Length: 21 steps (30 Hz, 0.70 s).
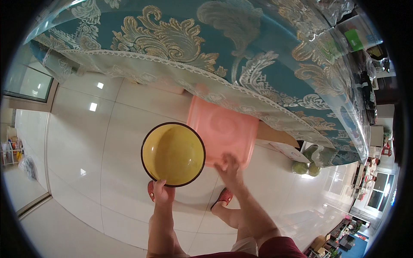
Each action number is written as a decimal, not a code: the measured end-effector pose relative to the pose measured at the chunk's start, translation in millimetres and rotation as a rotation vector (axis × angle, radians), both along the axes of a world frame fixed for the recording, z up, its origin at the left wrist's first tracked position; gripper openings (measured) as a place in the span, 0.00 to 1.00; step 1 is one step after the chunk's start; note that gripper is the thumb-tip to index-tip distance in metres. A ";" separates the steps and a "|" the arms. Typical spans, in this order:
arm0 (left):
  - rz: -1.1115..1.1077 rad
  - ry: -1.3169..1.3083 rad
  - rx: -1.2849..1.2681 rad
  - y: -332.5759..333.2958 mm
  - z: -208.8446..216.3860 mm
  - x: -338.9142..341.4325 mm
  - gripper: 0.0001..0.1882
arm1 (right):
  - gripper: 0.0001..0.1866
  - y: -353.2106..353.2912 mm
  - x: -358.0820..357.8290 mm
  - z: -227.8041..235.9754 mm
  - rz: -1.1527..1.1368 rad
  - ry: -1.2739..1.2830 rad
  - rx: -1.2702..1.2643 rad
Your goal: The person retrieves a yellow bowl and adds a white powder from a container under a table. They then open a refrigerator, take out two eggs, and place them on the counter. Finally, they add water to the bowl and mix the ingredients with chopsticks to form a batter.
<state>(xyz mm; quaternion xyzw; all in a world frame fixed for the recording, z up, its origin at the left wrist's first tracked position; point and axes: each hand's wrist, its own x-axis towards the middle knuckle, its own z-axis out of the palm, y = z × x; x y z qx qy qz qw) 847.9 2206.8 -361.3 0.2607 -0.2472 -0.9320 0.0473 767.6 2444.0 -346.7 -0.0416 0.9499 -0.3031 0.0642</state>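
Note:
A round yellow basin (173, 154) with a dark rim is held over the floor, its inside facing up. My left hand (163, 192) grips its near rim, thumb on the inner side; the fingers underneath are hidden. To the right of the basin my right hand (230, 170) is raised by the near edge of a pink plastic box or stool (221, 129) with a flat, rounded-corner top. Motion smears the fingers of this hand, and whether they touch the pink edge I cannot tell. The far side of the pink thing lies under the hanging tablecloth.
A table with a blue floral tablecloth (275, 38) and pale lace edge spans the far side. Green round fruits or vegetables (306, 167) and a cardboard box (277, 134) sit on the tiled floor (129, 142) by it. A doorway (32, 163) is at left.

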 end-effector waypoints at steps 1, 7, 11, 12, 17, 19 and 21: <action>0.000 -0.007 0.000 -3.2 -3.0 -0.9 0.26 | 0.34 -2.8 -31.5 7.8 -0.013 0.061 0.109; 0.016 0.019 0.011 -12.8 -9.3 -9.9 0.22 | 0.42 -3.7 -127.8 -8.3 -0.033 -0.101 0.328; 0.031 0.051 0.032 -21.7 -19.2 -8.1 0.21 | 0.40 6.6 -133.7 -28.8 0.042 -0.030 0.339; 0.043 0.050 0.036 -23.1 -22.8 -7.6 0.21 | 0.39 6.8 -135.1 -28.2 0.060 -0.029 0.351; 0.072 -0.012 0.023 -32.5 -16.5 -7.9 0.21 | 0.37 2.0 -134.4 -11.0 0.054 -0.055 0.328; 0.068 -0.028 0.012 -37.0 -7.1 -11.8 0.21 | 0.36 -0.7 -131.8 -8.4 0.028 -0.021 0.314; 0.055 -0.019 0.007 -41.7 -8.2 -10.3 0.21 | 0.35 7.6 -137.2 -17.0 0.088 0.023 0.309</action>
